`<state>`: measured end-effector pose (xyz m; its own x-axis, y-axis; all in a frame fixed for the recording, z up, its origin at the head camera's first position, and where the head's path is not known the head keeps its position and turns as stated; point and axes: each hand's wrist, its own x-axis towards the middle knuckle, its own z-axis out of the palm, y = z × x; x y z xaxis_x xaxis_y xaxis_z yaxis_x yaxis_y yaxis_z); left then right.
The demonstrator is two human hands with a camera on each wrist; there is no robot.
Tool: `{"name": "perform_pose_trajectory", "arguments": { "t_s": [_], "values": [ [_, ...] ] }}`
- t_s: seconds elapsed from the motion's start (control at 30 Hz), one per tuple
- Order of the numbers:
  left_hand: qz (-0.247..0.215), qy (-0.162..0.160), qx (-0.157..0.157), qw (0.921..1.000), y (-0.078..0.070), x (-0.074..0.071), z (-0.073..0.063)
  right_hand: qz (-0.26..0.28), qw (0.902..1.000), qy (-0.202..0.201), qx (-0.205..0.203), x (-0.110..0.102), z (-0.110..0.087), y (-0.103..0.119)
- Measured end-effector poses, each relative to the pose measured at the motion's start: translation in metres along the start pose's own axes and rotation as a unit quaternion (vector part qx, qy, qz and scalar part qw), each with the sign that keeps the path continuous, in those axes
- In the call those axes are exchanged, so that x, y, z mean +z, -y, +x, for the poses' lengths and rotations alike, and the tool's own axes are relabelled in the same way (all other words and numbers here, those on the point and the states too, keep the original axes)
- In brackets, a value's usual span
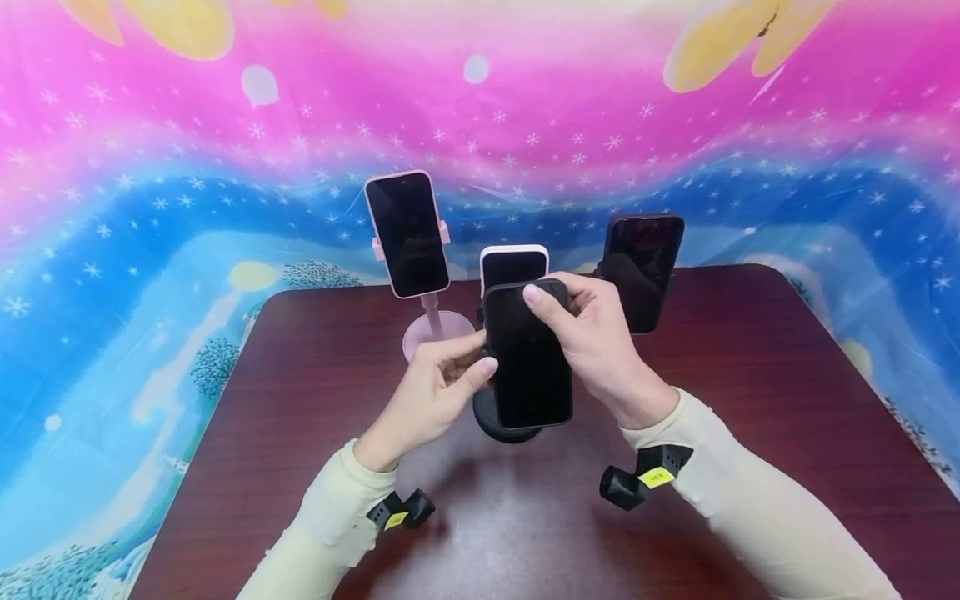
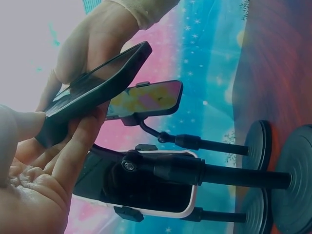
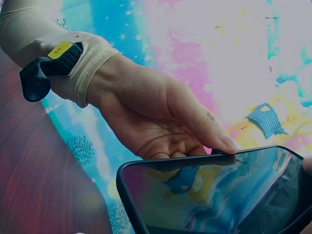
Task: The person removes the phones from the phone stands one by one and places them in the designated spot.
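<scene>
A black-cased phone (image 1: 532,367) is tilted, screen toward me, in front of a white-cased phone (image 1: 513,263). My left hand (image 1: 423,400) pinches its left long edge between thumb and fingers. At the top right corner, my right hand (image 1: 603,346) grips it, thumb on the front and fingers behind. The left wrist view shows a curved black stand arm leading behind the held phone (image 2: 97,92); whether a clamp grips the phone is hidden. Beneath it stands a round black base (image 2: 302,180). The right wrist view shows the left hand (image 3: 156,112) at the phone's edge.
At the left, a phone (image 1: 408,233) sits in a pink stand with a round base (image 1: 420,333). Another black phone (image 1: 645,267) stands at the right. All are on a dark red wooden table (image 1: 300,433) before a colourful cloth (image 1: 525,108).
</scene>
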<state>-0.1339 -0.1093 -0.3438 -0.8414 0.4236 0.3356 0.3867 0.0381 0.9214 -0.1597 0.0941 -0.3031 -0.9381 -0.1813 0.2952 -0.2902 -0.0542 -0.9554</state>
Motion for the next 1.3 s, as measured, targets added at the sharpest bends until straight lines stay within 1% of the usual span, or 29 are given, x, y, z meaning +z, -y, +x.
{"name": "perform_pose_trajectory", "arguments": {
  "t_s": [0.23, 0.4, 0.6, 0.87, 1.3],
  "values": [
    [0.005, -0.003, 0.001, 1.0, -0.0034, 0.0001, -0.0002, 0.006, 0.9999, -0.01, 0.003, 0.0016, 0.0007, 0.0002],
    [0.006, 0.0, -0.004, 1.0, -0.0052, -0.0014, -0.0012, 0.007, 0.9999, -0.009, 0.001, 0.002, 0.0016, 0.0002],
    [0.006, 0.003, -0.001, 1.0, -0.0047, -0.0024, -0.0013, 0.012, 0.9999, -0.006, 0.001, 0.0024, 0.0024, 0.0009],
    [-0.005, 0.001, -0.001, 1.0, -0.0046, -0.002, -0.0012, 0.01, 0.9999, -0.009, -0.002, 0.0029, 0.0044, 0.0021],
    [0.001, 0.008, 0.0, 1.0, -0.0055, -0.003, 0.0004, 0.007, 0.9999, -0.007, -0.007, 0.0021, 0.0054, 0.004]
  ]
}}
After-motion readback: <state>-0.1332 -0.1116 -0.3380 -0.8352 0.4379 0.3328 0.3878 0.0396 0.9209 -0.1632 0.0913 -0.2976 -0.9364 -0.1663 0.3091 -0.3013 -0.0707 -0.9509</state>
